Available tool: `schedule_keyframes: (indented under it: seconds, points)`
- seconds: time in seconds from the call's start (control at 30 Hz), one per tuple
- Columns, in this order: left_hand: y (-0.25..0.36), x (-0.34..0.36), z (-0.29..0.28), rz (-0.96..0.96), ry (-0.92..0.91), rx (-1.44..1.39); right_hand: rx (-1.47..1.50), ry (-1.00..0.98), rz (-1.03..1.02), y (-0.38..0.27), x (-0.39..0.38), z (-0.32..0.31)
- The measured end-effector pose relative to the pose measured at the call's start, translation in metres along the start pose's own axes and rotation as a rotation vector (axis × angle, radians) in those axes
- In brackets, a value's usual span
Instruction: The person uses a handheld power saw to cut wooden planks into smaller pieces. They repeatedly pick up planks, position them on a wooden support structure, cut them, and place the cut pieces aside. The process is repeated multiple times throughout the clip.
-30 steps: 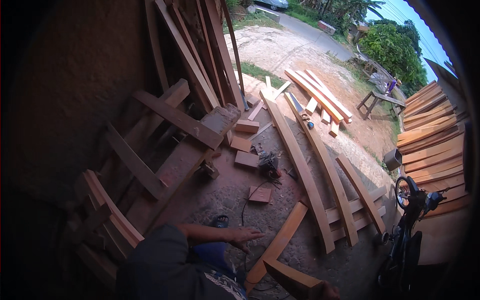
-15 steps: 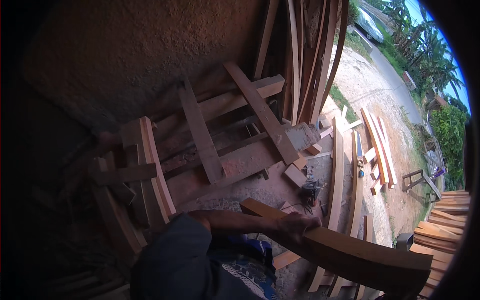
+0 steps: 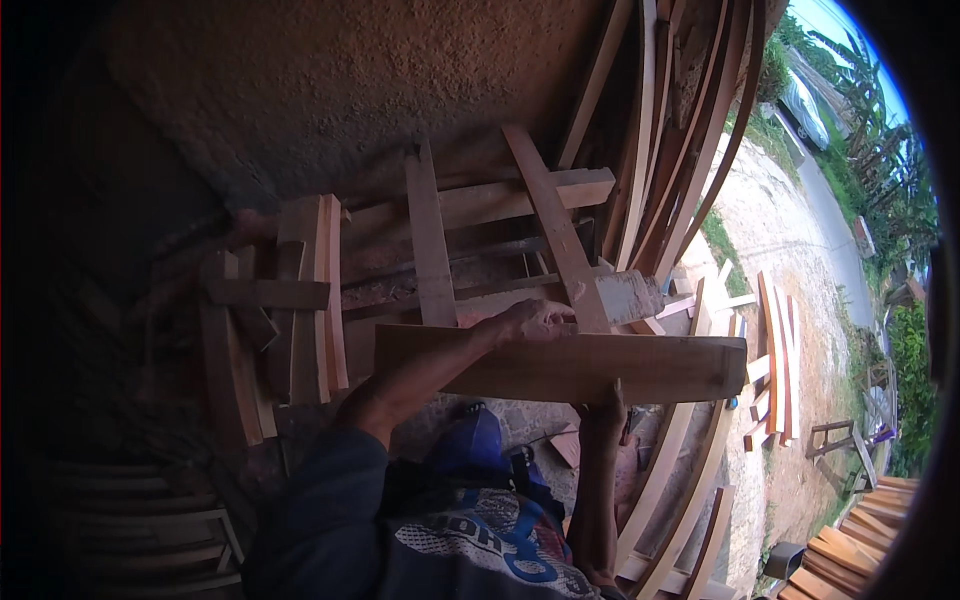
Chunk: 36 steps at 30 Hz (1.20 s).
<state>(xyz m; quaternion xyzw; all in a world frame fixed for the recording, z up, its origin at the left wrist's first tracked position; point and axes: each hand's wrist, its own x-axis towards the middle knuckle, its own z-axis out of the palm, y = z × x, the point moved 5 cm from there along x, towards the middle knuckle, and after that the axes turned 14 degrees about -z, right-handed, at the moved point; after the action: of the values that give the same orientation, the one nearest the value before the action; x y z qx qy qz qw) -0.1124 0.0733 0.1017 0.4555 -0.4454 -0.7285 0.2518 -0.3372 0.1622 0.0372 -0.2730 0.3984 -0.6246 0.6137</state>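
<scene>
A thick wooden plank (image 3: pixel 650 368) is held up level across the front of my body, its broad face toward me. My left hand (image 3: pixel 535 320) grips its upper edge near the middle, fingers curled over. From below, my right hand (image 3: pixel 604 396) holds the lower edge a little further right; its fingers are mostly hidden behind the wood. Just beyond the plank lie two long beams with two crosspieces over them, the left crosspiece (image 3: pixel 430 230) and the right crosspiece (image 3: pixel 555 220).
Upright boards (image 3: pixel 640 130) lean against the rough wall (image 3: pixel 330 80). Stacked timber (image 3: pixel 322 290) stands on the left. Long pieces (image 3: pixel 660 470) lie on the ground at right, with more lengths (image 3: pixel 778 360) outside. A small wooden stand (image 3: pixel 840 440) and stacked boards (image 3: pixel 850 545) are at far right.
The plank has swung from slanting down at the right to level, and moved left and farther from me. My right hand has come into view on its lower edge; my left keeps its hold.
</scene>
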Motion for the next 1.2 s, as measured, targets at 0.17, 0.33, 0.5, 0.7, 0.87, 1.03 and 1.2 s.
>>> schedule_keyframes:
  seconds: [0.17,0.33,0.5,0.7,0.87,1.03,1.2]
  points:
    - [0.038,-0.127,-0.100,0.358,0.873,0.316,-0.056,-0.054,0.099,0.019,0.087,0.025]
    - [-0.054,-0.319,-0.228,0.392,1.598,0.143,-0.039,-0.092,0.191,0.055,0.172,0.058]
    - [-0.181,-0.435,-0.273,-0.083,2.045,-0.090,-0.218,-0.254,0.368,0.100,0.244,0.017]
    - [-0.228,-0.440,-0.245,-0.376,2.127,-0.026,-1.188,-0.273,0.331,0.080,0.244,0.013]
    - [-0.228,-0.416,-0.261,-0.336,2.194,0.149,-1.193,-0.621,0.014,0.105,0.221,0.083]
    - [-0.222,-0.420,-0.276,-0.385,2.096,-0.194,-0.932,-1.219,-0.277,0.145,0.078,0.263]
    - [-0.158,-0.403,-0.241,-0.172,1.887,-0.274,-0.939,-1.460,-0.948,0.148,-0.006,0.374]
